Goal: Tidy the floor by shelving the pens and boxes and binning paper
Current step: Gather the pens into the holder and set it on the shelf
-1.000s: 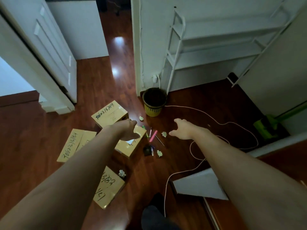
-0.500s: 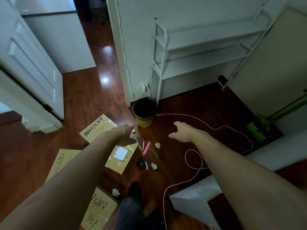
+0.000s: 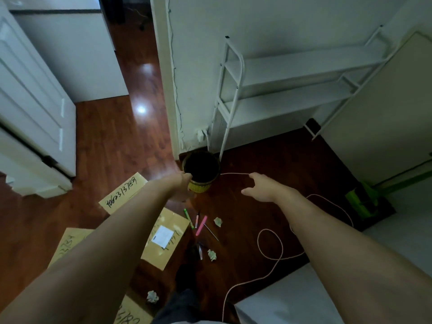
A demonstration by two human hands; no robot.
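My left hand (image 3: 183, 187) reaches to the near rim of the yellow wastebasket (image 3: 201, 186), fingers curled; what they hold is hidden. My right hand (image 3: 260, 187) hovers open, fingers apart, right of the basket. On the floor below lie a green pen (image 3: 188, 217), a pink pen (image 3: 201, 225) and a thin dark pen (image 3: 211, 232). Crumpled paper balls rest at the pens' right (image 3: 217, 221), nearer me (image 3: 212, 254) and by my leg (image 3: 152, 296). Flat cardboard boxes (image 3: 124, 192) (image 3: 163, 237) lie under my left arm. The white shelf (image 3: 292, 73) stands behind the basket.
A pale cable (image 3: 268, 244) loops over the floor from the wall socket past my right arm. A green mop head (image 3: 364, 199) sits at the right wall. A white door (image 3: 35, 108) stands open on the left; white furniture (image 3: 292, 300) fills the bottom right.
I have stepped closer to the basket. My left hand moved from over the boxes up to the basket's rim; the paper ball that lay near it is out of sight.
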